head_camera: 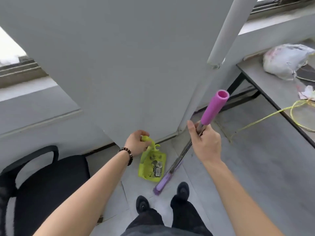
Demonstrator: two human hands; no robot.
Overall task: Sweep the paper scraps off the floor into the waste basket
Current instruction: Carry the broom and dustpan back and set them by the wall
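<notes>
My left hand grips the long handle of a lime-green dustpan that rests on the grey floor in front of my feet. Small paper scraps and a barcoded bit lie inside the pan. My right hand holds the metal shaft of a broom just below its pink foam grip. The broom's purple head touches the floor beside the pan's right edge. No waste basket is in view.
A black office chair stands at the lower left. A grey wall corner with a white pipe rises ahead. At the right, a grey table carries a white plastic bag and a yellow cord. My black shoes stand below the pan.
</notes>
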